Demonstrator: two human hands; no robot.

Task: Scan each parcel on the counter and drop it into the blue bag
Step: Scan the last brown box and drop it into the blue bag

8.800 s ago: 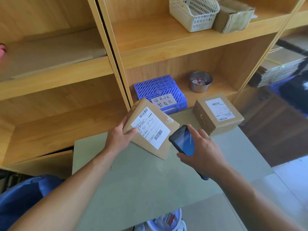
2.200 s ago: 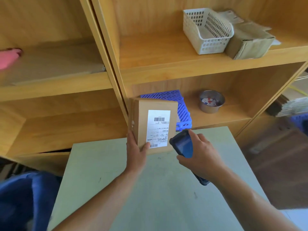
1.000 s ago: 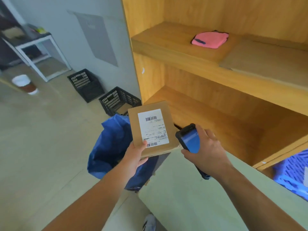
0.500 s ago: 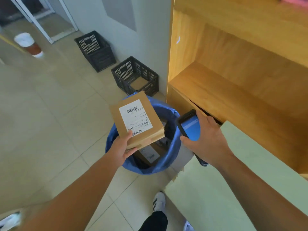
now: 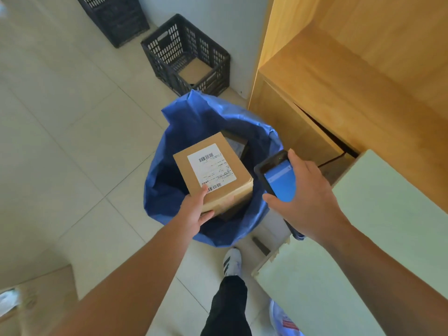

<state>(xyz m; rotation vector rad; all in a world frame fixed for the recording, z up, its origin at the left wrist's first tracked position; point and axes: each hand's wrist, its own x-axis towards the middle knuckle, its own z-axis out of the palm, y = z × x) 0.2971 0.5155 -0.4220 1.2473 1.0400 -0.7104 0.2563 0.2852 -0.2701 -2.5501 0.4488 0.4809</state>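
Observation:
A brown cardboard parcel [image 5: 213, 173] with a white barcode label hangs over the open mouth of the blue bag [image 5: 169, 190] on the floor. My left hand [image 5: 196, 212] grips the parcel's near corner, thumb on top by the label and fingers underneath. My right hand [image 5: 303, 197] holds a black handheld scanner [image 5: 276, 178] with a blue lit screen, just right of the parcel above the bag's rim. Dark shapes of other parcels show inside the bag behind the held one.
The pale green counter [image 5: 363, 263] is at lower right, with the wooden shelf unit [image 5: 339, 81] behind it. Two black plastic crates [image 5: 186, 54] stand on the tiled floor beyond the bag. My shoe and dark trouser leg [image 5: 230, 287] are below the bag. Brown cardboard [image 5: 36, 306] lies at lower left.
My left hand has carried the parcel from in front of the shelf over to the left and lowered it above the bag's opening. The scanner hand followed along.

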